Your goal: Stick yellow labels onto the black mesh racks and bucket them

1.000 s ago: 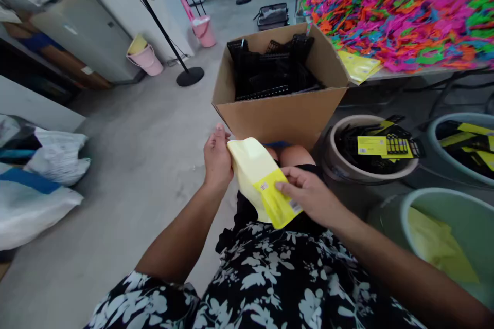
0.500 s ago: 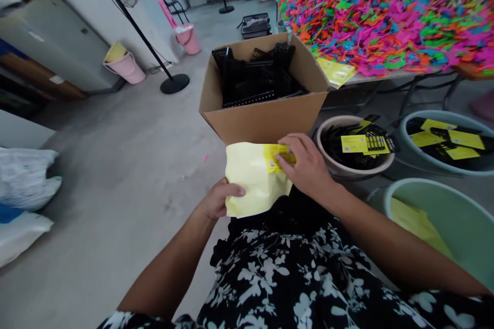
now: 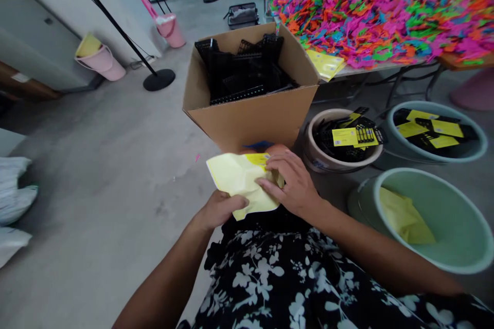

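Observation:
My left hand [image 3: 222, 209] grips the lower left part of a pale yellow sheet [image 3: 235, 177], its thumb lying on the face. At the sheet's right side is my right hand [image 3: 291, 180], fingers curled over the edge and thumb pressed against it. A bright yellow printed strip [image 3: 255, 159] shows along the top, partly covered by the right fingers. The sheet is bent and creased, held above my lap. Just beyond it stands an open cardboard box [image 3: 254, 118] with black plastic racks or trays [image 3: 247, 72] inside.
To the right stand a beige bucket [image 3: 313, 150] and a blue tub [image 3: 478, 148], both with black parts and yellow cards. Nearer is a green bucket [image 3: 459, 216] holding yellow sheets [image 3: 405, 216]. Colourful plastic pieces [image 3: 366, 15] cover a table. A fan base [image 3: 159, 79] stands left.
The sheet has buckled and tilted, and the right hand has moved down and left across it. The left hand stays on its lower left part. The view has shifted slightly right.

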Demonstrator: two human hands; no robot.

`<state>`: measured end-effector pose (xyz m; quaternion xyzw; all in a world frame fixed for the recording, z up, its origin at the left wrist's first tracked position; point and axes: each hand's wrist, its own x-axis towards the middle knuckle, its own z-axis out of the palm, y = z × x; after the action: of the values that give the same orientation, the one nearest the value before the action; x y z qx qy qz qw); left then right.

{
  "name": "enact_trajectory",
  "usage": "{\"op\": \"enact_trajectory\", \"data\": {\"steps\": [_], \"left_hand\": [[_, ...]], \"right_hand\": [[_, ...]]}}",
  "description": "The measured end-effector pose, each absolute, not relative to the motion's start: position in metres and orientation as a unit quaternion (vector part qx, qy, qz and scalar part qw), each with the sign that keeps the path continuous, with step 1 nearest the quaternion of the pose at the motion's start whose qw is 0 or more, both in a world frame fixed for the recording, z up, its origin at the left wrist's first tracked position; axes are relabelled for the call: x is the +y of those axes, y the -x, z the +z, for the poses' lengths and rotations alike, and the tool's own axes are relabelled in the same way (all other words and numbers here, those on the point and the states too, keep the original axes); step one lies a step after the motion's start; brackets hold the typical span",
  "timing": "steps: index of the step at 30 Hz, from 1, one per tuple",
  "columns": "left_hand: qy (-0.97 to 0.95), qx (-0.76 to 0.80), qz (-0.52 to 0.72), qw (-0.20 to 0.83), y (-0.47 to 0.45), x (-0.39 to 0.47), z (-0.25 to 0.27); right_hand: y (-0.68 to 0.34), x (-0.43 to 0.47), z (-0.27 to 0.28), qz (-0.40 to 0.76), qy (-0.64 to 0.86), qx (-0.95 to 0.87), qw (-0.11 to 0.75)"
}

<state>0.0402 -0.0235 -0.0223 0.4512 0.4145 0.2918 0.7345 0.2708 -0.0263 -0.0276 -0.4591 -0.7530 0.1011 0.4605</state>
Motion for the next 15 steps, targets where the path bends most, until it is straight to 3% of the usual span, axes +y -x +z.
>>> {"op": "enact_trajectory", "data": {"steps": [6,11,15], "left_hand": [[-0.602,0.412,0.292,0.618,-0.0390,-0.0256,-0.0186],[-0.630,0.372,0.286,0.619,-0.0387,-0.0214,-0.0178],[-0.653,0.337,0.289,0.614,-0.0341,-0.0181,-0.0190]], "right_hand": [[-0.2735,-0.0254,-0.0292,0.163,0.458,-0.746,0.455],[-0.2779,-0.0237,-0.0268,0.159,0.441,-0.767,0.438],[-0.2795,-0.0233,-0.0235,0.261,0.443,-0.726,0.457]]}}
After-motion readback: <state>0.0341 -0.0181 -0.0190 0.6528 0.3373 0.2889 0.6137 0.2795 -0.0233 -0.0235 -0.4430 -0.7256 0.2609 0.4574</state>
